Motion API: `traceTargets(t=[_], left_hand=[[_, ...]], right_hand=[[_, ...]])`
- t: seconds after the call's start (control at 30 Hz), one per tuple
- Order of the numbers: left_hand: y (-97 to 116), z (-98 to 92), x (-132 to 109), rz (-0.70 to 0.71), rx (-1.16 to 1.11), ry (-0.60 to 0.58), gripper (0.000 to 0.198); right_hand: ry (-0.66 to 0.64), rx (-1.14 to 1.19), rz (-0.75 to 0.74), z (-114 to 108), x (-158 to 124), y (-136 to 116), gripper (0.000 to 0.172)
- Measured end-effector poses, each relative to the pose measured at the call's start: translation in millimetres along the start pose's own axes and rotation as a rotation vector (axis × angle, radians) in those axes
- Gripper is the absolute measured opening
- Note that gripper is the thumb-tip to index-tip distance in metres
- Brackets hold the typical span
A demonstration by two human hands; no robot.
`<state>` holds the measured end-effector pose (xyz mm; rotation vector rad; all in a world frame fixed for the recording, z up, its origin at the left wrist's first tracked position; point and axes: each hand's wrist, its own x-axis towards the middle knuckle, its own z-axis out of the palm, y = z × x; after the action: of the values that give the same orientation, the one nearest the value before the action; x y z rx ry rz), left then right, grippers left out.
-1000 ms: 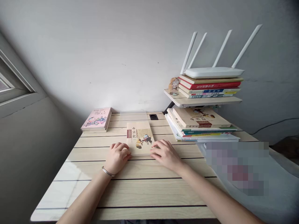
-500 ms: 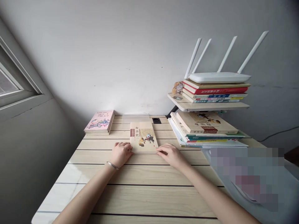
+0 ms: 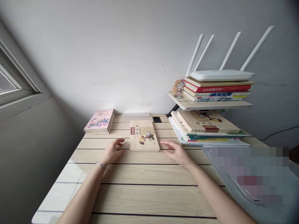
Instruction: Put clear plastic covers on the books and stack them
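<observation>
A beige book (image 3: 144, 136) with a painted figure and Chinese characters on its cover lies flat in the middle of the desk. To its left is my left hand (image 3: 114, 151), fingers apart and curved towards the book, with a gap between them. A bracelet circles that wrist. On the other side, my right hand (image 3: 175, 152) is also open, thumb and fingers spread, its fingertips close to the book's right edge. Neither hand holds anything.
Pink-covered books (image 3: 100, 120) are stacked at the back left. On the right, a book stack (image 3: 210, 127) sits below a raised shelf (image 3: 210, 105) bearing more books (image 3: 217, 90) and a white router (image 3: 221, 75). A small figurine (image 3: 178, 86) stands beside them.
Both hands have let go of the beige book and moved outward, the left one to the left and the right one to the right. The book stays where it lay.
</observation>
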<state>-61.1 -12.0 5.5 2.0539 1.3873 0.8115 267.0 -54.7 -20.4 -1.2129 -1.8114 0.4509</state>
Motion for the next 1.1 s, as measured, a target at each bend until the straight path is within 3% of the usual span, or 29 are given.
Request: traceTargets(t=[0.07,0.13,0.27,0.37,0.43,0.53,0.7,0.8,0.9,1.1], left_hand=[[3,0.5,-1,-0.014,0.002,0.066,0.034],[15,10.0,-2,0.087,0.093,0.109,0.029],[43,38.8,-5,0.32,0.415,0.094,0.023],[49,46.3,-7,0.425,0.534,0.088,0.013],[45,41.9,-9,0.451,0.545,0.096,0.014],[37,29.9,-9,0.438,0.518,0.091,0.016],[27,24.2,-7,0.264,0.468,0.099,0.015],[26,28.5,-7,0.194,0.428,0.077,0.014],[28,30.7,-8,0.213,0.434,0.026,0.017],[22,24.7,-4,0.282,0.517,0.033,0.021]], right_hand=[[0.011,-0.042,-0.031,1,2,-8,0.03],[0.006,-0.154,-0.102,11,6,-21,0.023],[-0.026,-0.382,-0.238,47,17,-52,0.023],[-0.03,-0.456,-0.315,65,24,-60,0.009],[-0.022,-0.465,-0.357,63,26,-54,0.011],[-0.011,-0.458,-0.363,42,22,-35,0.011],[0.009,-0.446,-0.215,9,7,-6,0.009],[-0.031,-0.285,-0.153,7,5,-1,0.01],[-0.065,-0.141,-0.149,10,6,-2,0.013],[-0.026,-0.15,-0.165,19,-3,-16,0.015]])
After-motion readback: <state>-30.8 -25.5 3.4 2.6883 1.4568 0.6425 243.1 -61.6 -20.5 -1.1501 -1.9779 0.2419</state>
